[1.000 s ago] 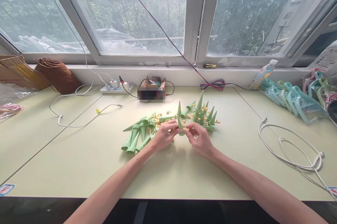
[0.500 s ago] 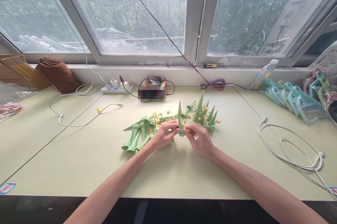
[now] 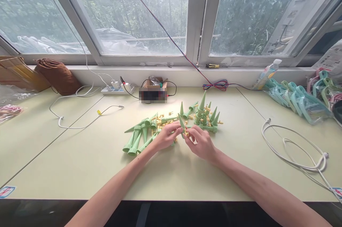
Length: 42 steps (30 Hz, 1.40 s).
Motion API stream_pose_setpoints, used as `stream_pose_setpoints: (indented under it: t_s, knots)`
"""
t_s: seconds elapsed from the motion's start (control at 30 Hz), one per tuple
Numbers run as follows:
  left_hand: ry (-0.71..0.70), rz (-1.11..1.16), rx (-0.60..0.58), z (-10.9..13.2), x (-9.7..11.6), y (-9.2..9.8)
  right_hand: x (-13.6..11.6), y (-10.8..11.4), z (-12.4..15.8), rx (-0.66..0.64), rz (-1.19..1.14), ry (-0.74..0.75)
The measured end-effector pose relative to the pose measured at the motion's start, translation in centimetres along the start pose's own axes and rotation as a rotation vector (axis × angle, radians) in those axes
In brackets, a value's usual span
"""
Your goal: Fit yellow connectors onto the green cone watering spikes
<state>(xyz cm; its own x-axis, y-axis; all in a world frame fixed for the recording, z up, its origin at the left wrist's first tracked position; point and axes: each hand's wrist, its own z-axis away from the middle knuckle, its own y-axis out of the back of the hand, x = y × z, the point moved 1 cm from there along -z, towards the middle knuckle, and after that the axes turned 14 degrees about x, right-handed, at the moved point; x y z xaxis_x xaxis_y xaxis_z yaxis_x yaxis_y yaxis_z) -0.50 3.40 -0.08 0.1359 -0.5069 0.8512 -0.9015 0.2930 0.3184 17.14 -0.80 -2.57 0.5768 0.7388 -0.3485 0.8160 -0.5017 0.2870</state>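
Green spike (image 3: 181, 122) tilts left above the table (image 3: 171, 180). Left hand (image 3: 166, 136): fingers closed on the spike. Right hand (image 3: 202, 143): fingertips at the yellow fitting (image 3: 187, 134) beside the spike; grip cannot be confirmed from here.

Green cone (image 3: 181, 122) of smooth, matt plastic

The left arm (image 3: 117, 180) is slanting in from seven o'clock, the right arm (image 3: 248, 180) from five; the left hand (image 3: 167, 136) is pinching toward two, the right hand (image 3: 202, 143) is curling toward ten.
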Motion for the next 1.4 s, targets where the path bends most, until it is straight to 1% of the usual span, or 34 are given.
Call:
stream_pose_setpoints:
  t_s: [0.1, 0.2, 0.63, 1.2, 1.3, 1.4]
  knots:
    - [-0.012, 0.019, -0.019, -0.09, 0.27, -0.03, -0.16, -0.14, 0.05, 0.035, 0.055, 0.087]
    - [-0.005, 0.013, -0.030, -0.11, 0.33, -0.04, -0.22, -0.25, 0.10, 0.035, 0.067, 0.116]
    - [0.001, -0.053, -0.047, 0.05, -0.03, 0.10, -0.17, -0.24, 0.23, -0.016, 0.093, 0.147]
    - [0.000, -0.053, -0.041, -0.01, 0.28, 0.13, -0.02, -0.23, 0.12, 0.003, 0.065, 0.177]
    - [0.005, -0.054, -0.026, -0.01, 0.26, 0.12, -0.01, -0.12, 0.01, -0.010, 0.043, 0.158]
    - [0.007, -0.072, 0.039, -0.01, 0.16, 0.11, 0.11, -0.08, -0.09, -0.028, 0.013, 0.103]
